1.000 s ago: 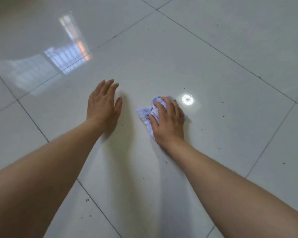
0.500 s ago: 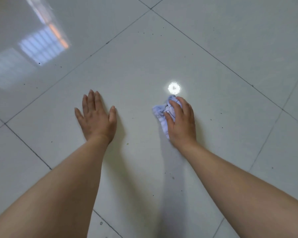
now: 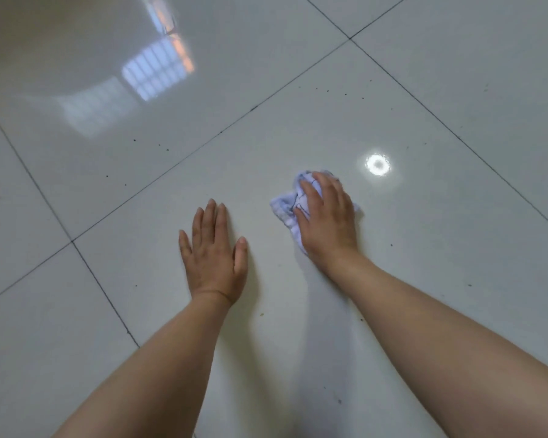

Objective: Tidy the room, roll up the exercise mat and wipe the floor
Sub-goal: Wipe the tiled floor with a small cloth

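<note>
- Presses bunched cloth (image 3: 284, 206) onto floor (image 3: 456, 279) tile with right grip (image 3: 327, 218), fingers (image 3: 307, 192) curled over it, likely for scrubbing force.
- Lays left grip (image 3: 214, 259) spread flat beside it, empty, seemingly bracing body weight.

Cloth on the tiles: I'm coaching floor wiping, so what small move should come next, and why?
Probably slide the cloth a little to the right. The right hand holds it bunched against the floor tile, the left hand rests flat as a brace, and a dark speck lies unwiped just right of that wrist.
</note>
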Motion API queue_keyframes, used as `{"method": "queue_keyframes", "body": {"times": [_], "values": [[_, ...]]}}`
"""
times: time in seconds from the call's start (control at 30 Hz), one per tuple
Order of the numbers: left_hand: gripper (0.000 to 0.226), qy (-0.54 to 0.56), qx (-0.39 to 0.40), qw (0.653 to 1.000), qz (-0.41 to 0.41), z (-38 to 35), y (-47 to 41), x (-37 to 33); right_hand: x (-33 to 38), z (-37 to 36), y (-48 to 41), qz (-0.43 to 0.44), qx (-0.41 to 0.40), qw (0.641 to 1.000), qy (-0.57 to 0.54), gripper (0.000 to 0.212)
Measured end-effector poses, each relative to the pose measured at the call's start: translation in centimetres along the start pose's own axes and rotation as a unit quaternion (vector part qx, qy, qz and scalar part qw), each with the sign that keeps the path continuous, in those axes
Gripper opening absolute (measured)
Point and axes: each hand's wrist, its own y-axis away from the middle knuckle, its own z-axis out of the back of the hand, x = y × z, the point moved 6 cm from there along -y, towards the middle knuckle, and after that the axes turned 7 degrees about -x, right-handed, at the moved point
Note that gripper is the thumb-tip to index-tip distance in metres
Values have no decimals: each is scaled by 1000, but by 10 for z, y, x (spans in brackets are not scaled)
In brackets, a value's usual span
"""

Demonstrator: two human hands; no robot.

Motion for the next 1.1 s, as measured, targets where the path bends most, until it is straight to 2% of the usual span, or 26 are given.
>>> {"method": "queue_keyframes", "body": {"times": [0.1, 0.23, 0.3, 0.33, 0.43, 0.47, 0.63, 0.7, 0.77, 0.9, 1.0, 1.1], "values": [[71, -9, 22, 1000, 6, -1, -1, 0, 19, -7, -11, -40, -9, 999, -10, 49], [70, -4, 42, 999, 9, -3, -1, 2, 33, -3, 25, 80, 51, 995, -39, 45], [70, -1, 49, 999, 7, -4, -1, 2, 24, 3, 35, 103, 78, 990, -51, 44], [70, 0, 51, 999, 6, -5, 0, 1, 18, 5, 30, 76, 75, 993, -47, 44], [70, 7, 43, 999, 1, -6, 1, 3, 13, -2, -7, -73, 34, 996, -32, 48], [70, 14, 37, 999, 0, -6, 1, 3, 20, -8, -19, -88, 28, 995, -36, 49], [78, 26, 35, 999, -22, -3, 0, 1, 58, -23, -11, 26, 22, 999, -16, 43], [72, 28, 57, 997, -41, -1, 2, 4, 52, -15, 15, 40, 29, 999, -10, 42], [62, 34, 88, 992, -84, 6, 1, 9, 41, -2, 36, 19, 21, 1000, -4, 43], [65, -24, 123, 979, -160, 26, -15, 35, 40, 2, 32, -86, -2, 995, 56, 42], [70, -37, 148, 984, -90, 26, -39, 61, 61, -18, 20, -157, -10, 986, 52, 40], [75, -42, 205, 975, -73, 16, -45, 70, 96, -33, 32, -50, -13, 998, 32, 48]]}}
